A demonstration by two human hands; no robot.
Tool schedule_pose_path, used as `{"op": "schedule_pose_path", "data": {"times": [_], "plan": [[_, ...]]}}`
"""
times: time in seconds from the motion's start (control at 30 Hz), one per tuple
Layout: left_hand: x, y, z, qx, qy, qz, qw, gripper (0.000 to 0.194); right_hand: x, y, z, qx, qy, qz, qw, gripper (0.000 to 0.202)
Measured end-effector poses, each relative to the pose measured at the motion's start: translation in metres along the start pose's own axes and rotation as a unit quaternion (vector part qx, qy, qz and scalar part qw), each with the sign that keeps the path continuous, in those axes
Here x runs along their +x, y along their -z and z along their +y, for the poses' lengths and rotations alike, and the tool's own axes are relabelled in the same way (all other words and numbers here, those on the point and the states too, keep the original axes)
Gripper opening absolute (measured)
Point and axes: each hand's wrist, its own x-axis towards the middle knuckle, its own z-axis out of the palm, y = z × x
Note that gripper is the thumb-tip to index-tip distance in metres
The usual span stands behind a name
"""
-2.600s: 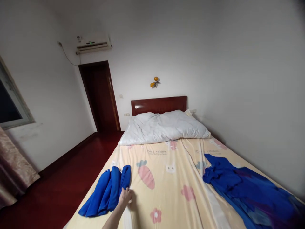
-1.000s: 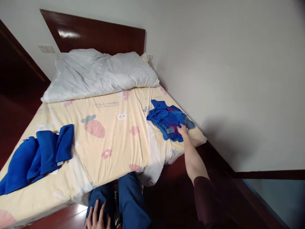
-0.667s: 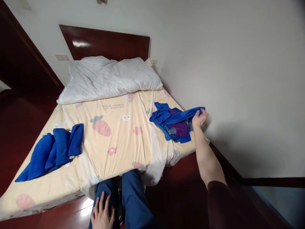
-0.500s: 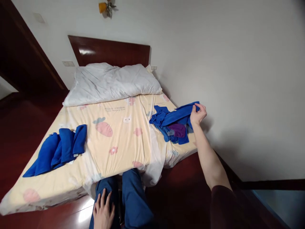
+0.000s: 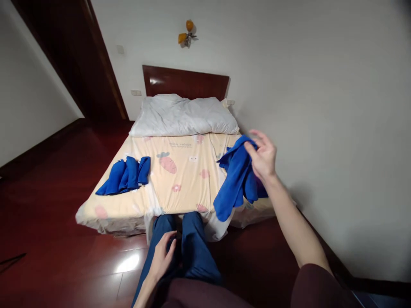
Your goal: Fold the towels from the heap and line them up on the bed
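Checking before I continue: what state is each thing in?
Right hand, holding the blue cloth.
Blue cloth, lifted, hanging loosely.
Left hand, over the lap, holding nothing.
Purple cloth, mostly hidden.
Blue bundles, folded, side by side.
Sheet, spread, creased.
Quilt, rumpled.
Door, apparently shut.
Lamp, apparently unlit.

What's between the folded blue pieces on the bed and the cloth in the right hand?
Head view: pale yellow sheet, printed with a carrot and flowers, between the folded blue pieces and the blue cloth in the right hand.
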Motion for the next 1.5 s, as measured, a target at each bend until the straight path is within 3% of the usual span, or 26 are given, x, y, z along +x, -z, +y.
{"op": "schedule_pose_path", "data": {"times": [0.07, 0.13, 0.23, 0.3, 0.4, 0.5, 0.6, 0.67, 0.77, 0.87, 0.93, 1.0, 1.13, 1.2, 1.33, 1.5], "plan": [[-0.005, 0.017, 0.033, -0.026, -0.021, 0.049, 0.998, 0.037, -0.054, -0.035, -0.022, 0.059, -0.082, -0.122, 0.987, 0.041], [-0.009, 0.035, 0.060, -0.037, -0.061, 0.106, 0.992, 0.037, -0.114, -0.069, -0.043, 0.098, -0.151, -0.242, 0.953, 0.035], [-0.015, 0.058, 0.084, -0.022, -0.118, 0.142, 0.983, 0.042, -0.196, -0.113, -0.075, 0.129, -0.191, -0.369, 0.901, 0.030], [-0.021, 0.070, 0.090, -0.006, -0.128, 0.161, 0.979, 0.040, -0.236, -0.133, -0.092, 0.129, -0.182, -0.400, 0.889, 0.024], [-0.033, 0.085, 0.086, 0.021, -0.114, 0.182, 0.976, 0.020, -0.271, -0.147, -0.106, 0.135, -0.176, -0.398, 0.890, 0.016], [-0.043, 0.097, 0.073, 0.050, -0.094, 0.118, 0.987, 0.014, -0.288, -0.139, -0.103, 0.143, -0.194, -0.407, 0.881, 0.014], [-0.048, 0.100, 0.058, 0.092, -0.076, 0.035, 0.992, 0.024, -0.307, -0.112, -0.086, 0.108, -0.240, -0.437, 0.860, 0.020], [-0.048, 0.096, 0.049, 0.122, -0.069, 0.019, 0.990, 0.030, -0.323, -0.091, -0.069, 0.057, -0.275, -0.464, 0.840, 0.031], [-0.044, 0.090, 0.039, 0.148, -0.049, 0.069, 0.985, 0.034, -0.346, -0.059, -0.042, -0.010, -0.299, -0.476, 0.827, 0.039], [-0.040, 0.096, 0.038, 0.151, -0.009, 0.163, 0.975, 0.035, -0.363, -0.036, -0.020, -0.037, -0.286, -0.473, 0.833, 0.015], [-0.038, 0.110, 0.044, 0.134, 0.013, 0.181, 0.974, 0.035, -0.369, -0.025, -0.014, -0.038, -0.286, -0.461, 0.839, 0.004], [-0.039, 0.128, 0.057, 0.102, 0.020, 0.106, 0.989, 0.036, -0.371, -0.019, -0.012, -0.036, -0.287, -0.449, 0.845, 0.011], [-0.049, 0.161, 0.089, 0.077, 0.016, -0.135, 0.988, 0.033, -0.361, -0.015, -0.010, -0.065, -0.223, -0.455, 0.859, 0.013], [-0.057, 0.173, 0.099, 0.097, 0.009, -0.173, 0.980, 0.033, -0.350, -0.013, -0.009, -0.085, -0.185, -0.439, 0.875, 0.015], [-0.076, 0.196, 0.101, 0.121, 0.022, -0.113, 0.986, 0.032, -0.326, -0.006, -0.011, -0.099, -0.153, -0.391, 0.902, 0.018], [-0.092, 0.214, 0.090, 0.120, 0.038, -0.075, 0.989, 0.024, -0.309, 0.003, -0.005, -0.130, -0.162, -0.393, 0.896, 0.024]]}}
